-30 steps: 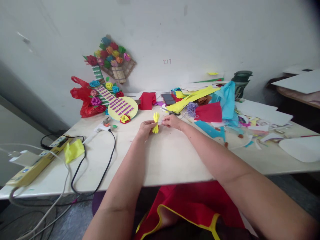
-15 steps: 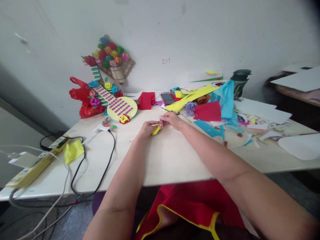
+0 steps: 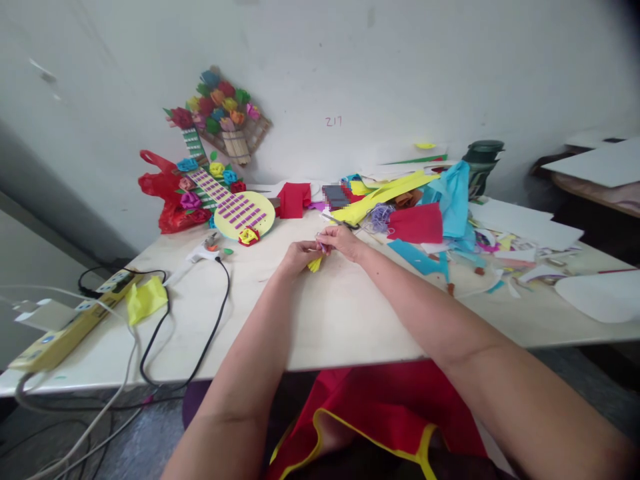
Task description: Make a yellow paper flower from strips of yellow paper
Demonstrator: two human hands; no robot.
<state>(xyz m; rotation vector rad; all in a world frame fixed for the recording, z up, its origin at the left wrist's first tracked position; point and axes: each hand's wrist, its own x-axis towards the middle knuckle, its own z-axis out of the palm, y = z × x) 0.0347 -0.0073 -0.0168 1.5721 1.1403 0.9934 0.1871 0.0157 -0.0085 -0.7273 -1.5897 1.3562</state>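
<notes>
My left hand [image 3: 301, 256] is closed on a small yellow fringed paper piece [image 3: 315, 265], whose yellow end sticks out below the fingers. My right hand [image 3: 341, 242] pinches at the same spot, its fingertips meeting the left ones. A small purplish bit shows between the fingertips; whether it is thread or paper I cannot make out. Just beyond the right hand lie dark-handled scissors [image 3: 345, 222] and a tangle of purple yarn [image 3: 382, 217].
Red cloth-like paper [image 3: 416, 224], blue sheets [image 3: 420, 257] and yellow strips [image 3: 383, 199] lie at the back right. A decorated yellow paper guitar [image 3: 246, 217] leans at the back left. A glue gun [image 3: 206, 250], its black cord and a power strip [image 3: 75, 323] occupy the left side.
The yellow piece has turned between my fingers, and less of its fringe shows. My left fingers have curled further around it; both hands stay in about the same place.
</notes>
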